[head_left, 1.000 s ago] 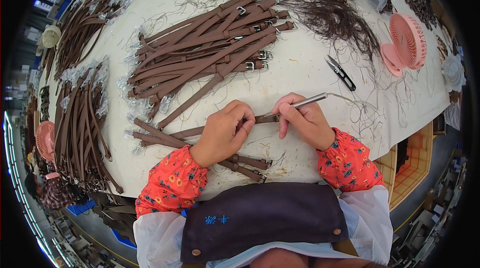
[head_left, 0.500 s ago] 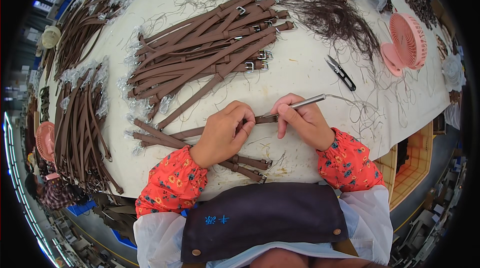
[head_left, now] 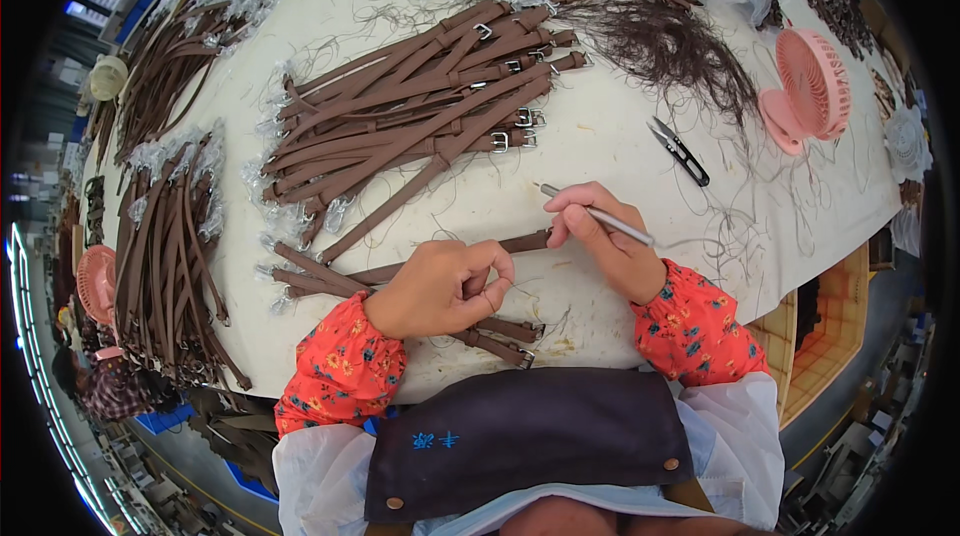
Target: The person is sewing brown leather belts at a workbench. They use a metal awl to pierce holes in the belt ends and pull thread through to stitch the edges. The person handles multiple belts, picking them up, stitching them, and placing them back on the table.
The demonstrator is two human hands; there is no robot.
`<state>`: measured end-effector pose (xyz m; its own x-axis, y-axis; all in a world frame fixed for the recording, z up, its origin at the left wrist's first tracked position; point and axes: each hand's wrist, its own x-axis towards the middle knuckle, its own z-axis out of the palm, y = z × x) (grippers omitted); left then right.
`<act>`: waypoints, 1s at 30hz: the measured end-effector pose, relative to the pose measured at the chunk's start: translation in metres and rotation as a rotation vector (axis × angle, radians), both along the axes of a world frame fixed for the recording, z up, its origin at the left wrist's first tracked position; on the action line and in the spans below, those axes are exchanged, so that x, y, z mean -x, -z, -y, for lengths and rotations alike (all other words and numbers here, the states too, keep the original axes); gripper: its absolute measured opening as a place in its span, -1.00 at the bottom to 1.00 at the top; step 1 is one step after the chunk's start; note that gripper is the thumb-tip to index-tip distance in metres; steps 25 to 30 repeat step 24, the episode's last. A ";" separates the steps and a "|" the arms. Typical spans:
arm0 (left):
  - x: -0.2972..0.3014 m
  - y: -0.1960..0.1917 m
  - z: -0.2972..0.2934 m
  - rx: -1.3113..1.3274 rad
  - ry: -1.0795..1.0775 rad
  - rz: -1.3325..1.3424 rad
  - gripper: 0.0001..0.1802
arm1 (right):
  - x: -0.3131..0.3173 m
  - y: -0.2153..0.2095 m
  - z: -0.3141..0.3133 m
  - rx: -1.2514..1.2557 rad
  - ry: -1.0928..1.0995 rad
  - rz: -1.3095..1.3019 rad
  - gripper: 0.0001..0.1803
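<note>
**Two hands work one brown strap on a crowded table**

At the far left edge a pink fan [head_left: 97, 281] sits beside a long bundle of brown straps [head_left: 165, 246] lying along the rim of the pale table [head_left: 620, 176]; further in, a larger heap of buckled straps [head_left: 420, 106] fans out across the middle of the table, its metal buckles pointing right, with scraps of clear plastic wrap at the left ends.

Nearer the person, the left hand [head_left: 440, 288] rests on the table just below that heap; its fingers are curled in and pressed together, thumb and forefinger pinching a brown strap [head_left: 525, 240] that runs rightward toward the other hand; a few more straps lie under and beside this hand, one ending in a buckle near the table's near edge.

The right hand [head_left: 605, 246] sits just right of the strap's end; its fingers are closed around a thin silver tool [head_left: 600, 218], held like a pen, with the tip pointing up and left, close to the strap's end; whether it touches the strap cannot be told.

Beyond the right hand lie small black snips [head_left: 678, 150]; above them is a dark tangle of loose threads [head_left: 670, 51]; at the far right stands a second pink fan [head_left: 810, 86]. Both forearms wear orange floral sleeves.
</note>
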<state>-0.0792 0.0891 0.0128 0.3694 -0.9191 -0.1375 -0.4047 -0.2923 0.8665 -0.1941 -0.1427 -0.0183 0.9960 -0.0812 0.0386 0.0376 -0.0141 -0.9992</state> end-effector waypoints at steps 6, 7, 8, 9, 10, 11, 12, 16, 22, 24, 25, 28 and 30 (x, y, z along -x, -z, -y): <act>-0.018 -0.015 -0.027 0.203 -0.403 0.336 -0.84 | -0.003 0.001 -0.001 0.365 -0.047 0.190 -0.81; -0.025 -0.021 -0.036 0.165 -0.582 0.338 -0.77 | -0.003 0.002 -0.001 0.388 -0.053 0.199 -0.81; -0.030 -0.027 -0.044 0.128 -0.763 0.334 -0.70 | -0.002 0.001 -0.002 0.393 -0.068 0.192 -0.82; -0.035 -0.033 -0.048 0.104 -0.706 0.604 -0.63 | 0.000 0.000 -0.001 0.400 -0.082 0.183 -0.82; -0.041 -0.040 -0.050 0.079 -0.641 0.870 -0.57 | 0.001 -0.001 -0.001 0.407 -0.094 0.174 -0.82; -0.044 -0.047 -0.057 0.040 -0.577 1.141 -0.50 | -0.001 0.001 -0.003 0.442 -0.106 0.200 -0.82; -0.039 -0.045 -0.068 -0.067 -0.465 0.872 -0.29 | -0.002 0.002 -0.004 0.476 -0.110 0.224 -0.82; 0.009 -0.039 -0.077 -0.284 0.054 0.648 0.18 | -0.001 0.004 -0.005 0.533 -0.123 0.259 -0.81; 0.011 0.032 -0.073 -0.262 0.043 0.846 0.20 | 0.002 -0.002 -0.004 0.392 -0.069 0.191 -0.82; -0.006 0.045 -0.076 -0.210 0.063 0.756 0.18 | 0.000 0.002 -0.001 0.332 -0.008 0.194 -0.81; -0.006 0.045 -0.076 -0.210 0.063 0.756 0.18 | 0.000 0.002 -0.001 0.332 -0.008 0.194 -0.81; -0.006 0.045 -0.076 -0.210 0.063 0.756 0.18 | 0.000 0.002 -0.001 0.332 -0.008 0.194 -0.81; -0.006 0.045 -0.076 -0.210 0.063 0.756 0.18 | 0.000 0.002 -0.001 0.332 -0.008 0.194 -0.81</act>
